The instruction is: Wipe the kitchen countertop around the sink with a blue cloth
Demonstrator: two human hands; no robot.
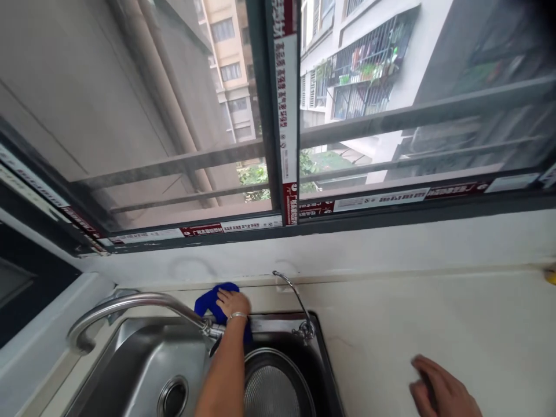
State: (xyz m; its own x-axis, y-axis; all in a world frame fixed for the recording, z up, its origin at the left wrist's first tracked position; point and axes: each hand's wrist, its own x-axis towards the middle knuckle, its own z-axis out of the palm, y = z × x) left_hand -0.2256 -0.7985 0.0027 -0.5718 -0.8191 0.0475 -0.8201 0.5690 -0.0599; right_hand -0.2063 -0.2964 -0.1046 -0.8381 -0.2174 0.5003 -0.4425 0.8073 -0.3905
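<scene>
My left hand (233, 302), with a bracelet on its wrist, presses on a blue cloth (209, 301) at the back rim of the sink (278, 323). The fingers lie over the cloth, partly bunched into it. Just in front of that hand is the base of the curved metal faucet (147, 299), partly hidden by my forearm. Over the pale countertop (391, 324) at the lower right, my right hand (445, 389) holds nothing; its fingers are slightly bent, with a gap between thumb and fingers.
A round metal strainer (271, 388) sits in the right basin. The left basin shows its drain (172, 397). A thin second spout (295, 289) rises at the sink's back right corner. Behind the counter are a white ledge (369, 246) and a dark window frame (278, 233).
</scene>
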